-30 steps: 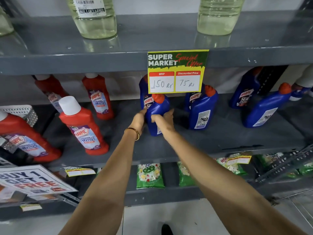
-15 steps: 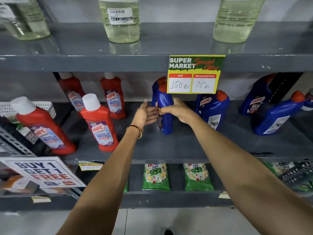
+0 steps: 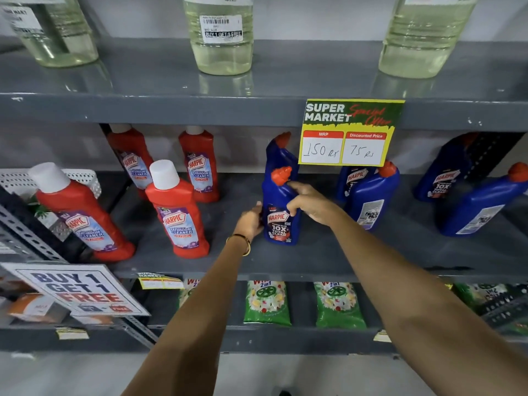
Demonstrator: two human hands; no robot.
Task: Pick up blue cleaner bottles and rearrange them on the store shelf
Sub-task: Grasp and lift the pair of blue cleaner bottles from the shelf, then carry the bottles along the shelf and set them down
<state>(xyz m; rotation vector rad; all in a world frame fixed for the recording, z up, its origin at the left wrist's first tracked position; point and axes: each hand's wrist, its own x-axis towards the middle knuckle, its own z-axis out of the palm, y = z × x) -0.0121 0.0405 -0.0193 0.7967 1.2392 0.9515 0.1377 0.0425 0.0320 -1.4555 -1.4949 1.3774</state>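
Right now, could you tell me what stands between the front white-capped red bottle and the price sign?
Head view: the blue orange-capped bottle, held by both hands.

Blue bottle point(image 3: 281, 207) reads HARPIC 10X

The grey metal shelf point(image 3: 371, 252) carries upright red Harpic bathroom cleaner bottles point(image 3: 177, 212) and blue Harpic bottles point(image 3: 368, 195).

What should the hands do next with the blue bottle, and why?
Probably let go. The blue bottle stands upright on the shelf, label facing out, with the left hand and right hand on its sides.
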